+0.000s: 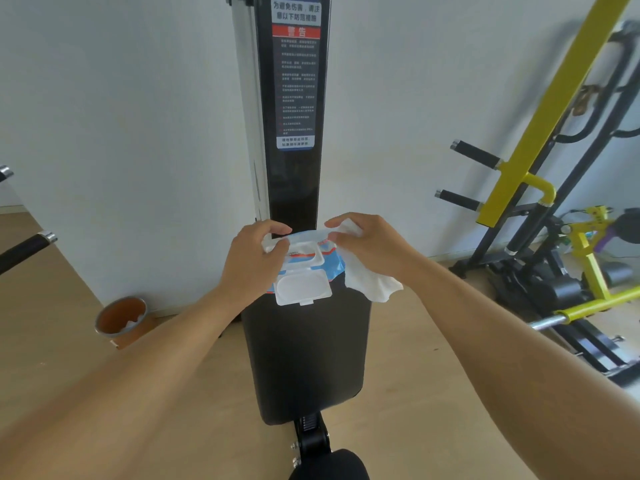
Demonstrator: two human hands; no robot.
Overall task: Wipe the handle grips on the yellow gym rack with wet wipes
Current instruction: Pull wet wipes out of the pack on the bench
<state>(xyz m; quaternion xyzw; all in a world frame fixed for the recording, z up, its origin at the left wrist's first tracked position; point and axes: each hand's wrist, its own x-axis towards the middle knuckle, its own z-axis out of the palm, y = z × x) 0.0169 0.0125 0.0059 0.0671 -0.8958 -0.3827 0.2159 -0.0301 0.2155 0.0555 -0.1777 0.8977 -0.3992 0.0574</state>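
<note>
A blue and white wet wipe pack (329, 263) with its white flip lid (303, 288) open rests on the top end of a black padded bench (308, 355). My left hand (252, 261) grips the pack's left side. My right hand (367, 244) pinches a white wet wipe (372, 284) that hangs down past the pack's right side. The yellow gym rack (540, 133) leans at the right, with two black handle grips (476, 154) (459, 199) sticking out to the left, well away from both hands.
A tall black machine column with a warning label (296, 77) stands behind the bench. An orange bin (121, 318) sits on the wooden floor at the left. Black bar ends (24, 247) reach in at the left edge. More yellow and black equipment (588, 282) crowds the right.
</note>
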